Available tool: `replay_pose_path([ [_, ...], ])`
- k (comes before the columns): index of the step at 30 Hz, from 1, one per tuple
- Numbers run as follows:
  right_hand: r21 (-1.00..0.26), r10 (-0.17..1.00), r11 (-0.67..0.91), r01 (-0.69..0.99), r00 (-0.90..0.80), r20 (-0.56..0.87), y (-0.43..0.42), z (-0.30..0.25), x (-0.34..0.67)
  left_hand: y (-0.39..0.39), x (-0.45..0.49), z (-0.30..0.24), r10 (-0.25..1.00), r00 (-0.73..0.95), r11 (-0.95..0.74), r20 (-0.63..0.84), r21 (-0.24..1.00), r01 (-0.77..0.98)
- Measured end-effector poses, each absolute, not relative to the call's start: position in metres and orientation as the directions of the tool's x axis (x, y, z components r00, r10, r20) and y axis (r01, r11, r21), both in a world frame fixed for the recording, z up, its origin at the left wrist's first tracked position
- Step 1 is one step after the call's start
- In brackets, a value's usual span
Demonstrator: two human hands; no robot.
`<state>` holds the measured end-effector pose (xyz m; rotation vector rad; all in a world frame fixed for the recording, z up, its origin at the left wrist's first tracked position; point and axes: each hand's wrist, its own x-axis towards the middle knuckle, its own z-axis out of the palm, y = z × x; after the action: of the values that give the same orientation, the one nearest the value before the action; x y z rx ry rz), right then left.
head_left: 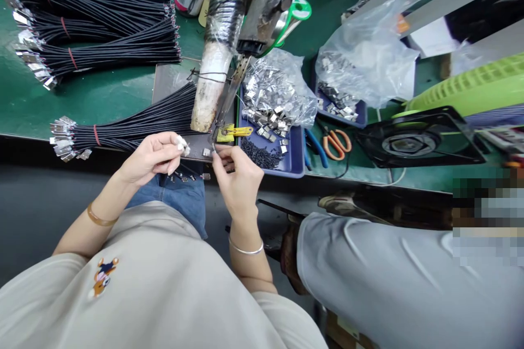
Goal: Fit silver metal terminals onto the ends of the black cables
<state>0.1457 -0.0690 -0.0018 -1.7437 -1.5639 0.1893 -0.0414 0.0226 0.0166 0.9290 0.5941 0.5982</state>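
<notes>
My left hand (151,158) is closed in a pinch at the table edge, with a crumpled white material (183,145) at its fingertips. I cannot tell whether it is held or wrapped on the fingers. Opposite it, my right hand (239,177) pinches something thin and small, too hidden to name, just below the soldering iron (233,87). A small metal connector (207,152) lies between the hands on the dark plate. Behind my left hand runs a banded bundle of black cables (135,122). Beside the iron's tip sits a yellow sponge (225,133).
More cable bundles (110,27) lie at the back left. A ducted hose (216,54) hangs over the plate. Right of it stand a blue tray (297,152) of connectors and black tubing bits, pliers (317,148), orange-handled scissors (338,144) and a fan (421,139). Another person's leg (368,267) is at right.
</notes>
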Motion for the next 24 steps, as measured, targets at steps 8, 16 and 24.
replay_pose_path([
  [8, -0.451, 0.932, 0.035, 0.892, 0.133, 0.336, -0.062, -0.009, 0.127, 0.012, -0.026, 0.024, 0.81, 0.534, 0.44, -0.245, 0.855, -0.276],
  [16, -0.71, 0.923, 0.102, 0.697, 0.199, 0.328, -0.064, -0.008, 0.138, 0.01, -0.013, 0.021, 0.846, 0.492, 0.356, -0.205, 0.905, -0.235],
  [24, -0.675, 0.71, 0.199, 0.711, 0.37, 0.599, -0.076, 0.009, 0.145, 0.007, 0.0, 0.02, 0.867, 0.479, 0.228, -0.14, 0.965, -0.13],
])
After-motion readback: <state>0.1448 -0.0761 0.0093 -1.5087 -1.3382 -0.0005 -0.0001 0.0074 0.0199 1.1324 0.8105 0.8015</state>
